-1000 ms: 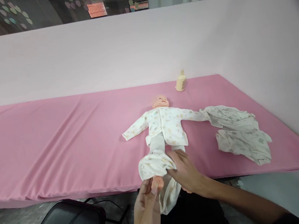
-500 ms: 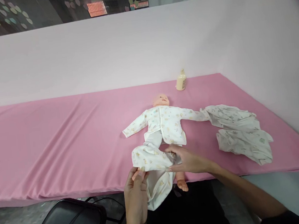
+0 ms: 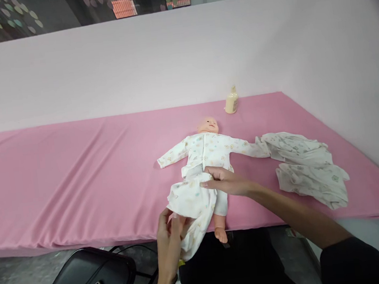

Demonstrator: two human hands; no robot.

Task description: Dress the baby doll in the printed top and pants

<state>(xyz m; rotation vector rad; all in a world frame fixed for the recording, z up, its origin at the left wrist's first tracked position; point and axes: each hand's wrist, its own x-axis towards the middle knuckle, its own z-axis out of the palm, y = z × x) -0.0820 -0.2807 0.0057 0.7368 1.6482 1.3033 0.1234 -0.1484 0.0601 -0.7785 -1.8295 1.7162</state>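
Observation:
A baby doll [image 3: 209, 125] lies on its back in a white patterned top [image 3: 207, 149], head toward the wall. White patterned baby pants [image 3: 192, 198] are over its leg on the left; the empty pant leg hangs past the table edge. My right hand [image 3: 225, 181] pinches the upper edge of the pants at the doll's hip. Down by the cuff, my left hand [image 3: 169, 236] is closed around the doll's foot, which its fingers partly hide. The other leg [image 3: 220, 222] lies outside the pants, bare below a white undergarment.
A pink sheet [image 3: 79, 185] covers the table, with a white wall behind. Crumpled white patterned clothes [image 3: 309, 168] lie at the right, touching the doll's sleeve. A cream pump bottle [image 3: 231, 101] stands near the wall. A black chair [image 3: 88, 274] with devices on it is at the lower left.
My right hand has moved up toward the doll's waist, drawing the pants higher along the leg. My left hand stays low at the foot.

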